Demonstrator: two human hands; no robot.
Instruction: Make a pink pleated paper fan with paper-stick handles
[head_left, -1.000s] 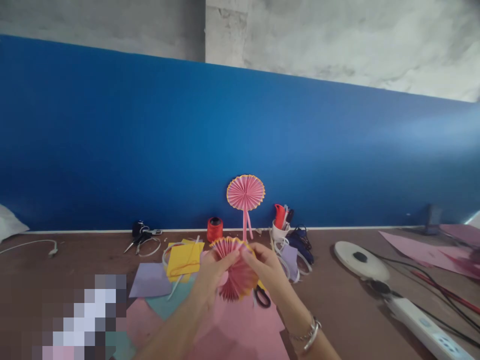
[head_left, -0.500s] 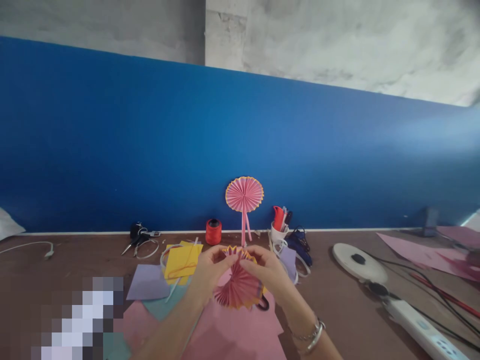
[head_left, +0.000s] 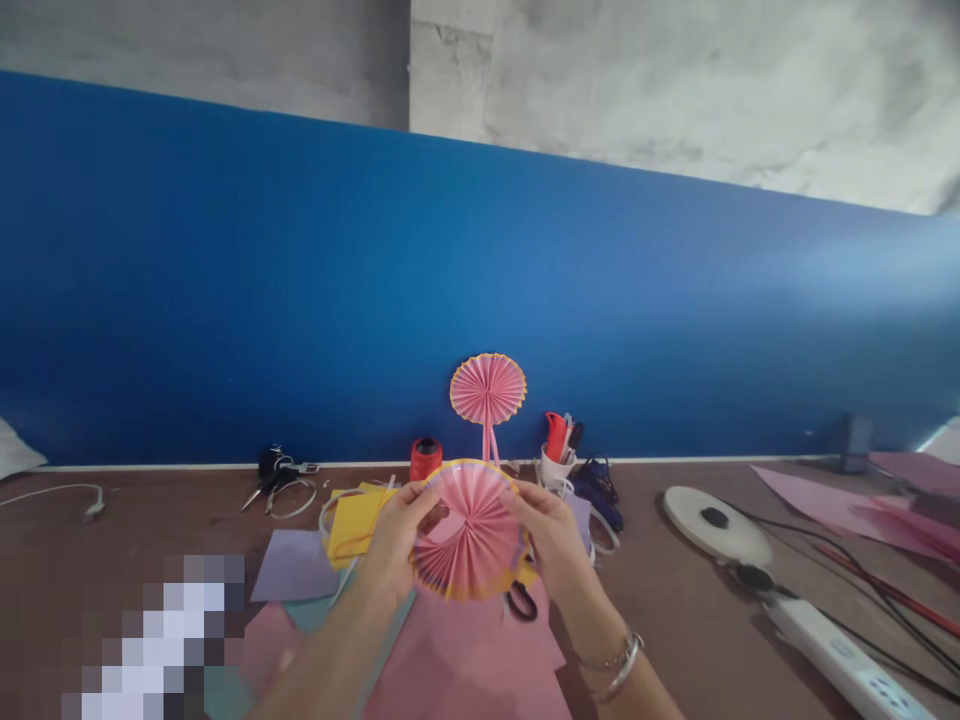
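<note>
Between my hands is a round pleated paper fan (head_left: 472, 545), pink with a yellow rim, spread nearly into a full disc with a gap on its left side. My left hand (head_left: 405, 520) pinches its left edge, and my right hand (head_left: 544, 520) pinches the right edge. Below it lie pink paper sheets (head_left: 457, 660) and the black handle of scissors (head_left: 523, 602), partly covered. Behind it, a finished-looking pink pleated fan (head_left: 488, 388) with hanging pink strips leans against the blue panel.
A red thread spool (head_left: 426, 460) and a white cup (head_left: 557, 463) of pens stand by the panel. Yellow paper (head_left: 356, 520) and purple paper (head_left: 295, 565) lie left. Keys (head_left: 279, 468) rest farther left. A white round device (head_left: 716, 525) and a power strip (head_left: 847, 645) with cables lie right.
The fan in my hands has opened wider and flatter. My hands have moved apart from its centre to its left and right edges.
</note>
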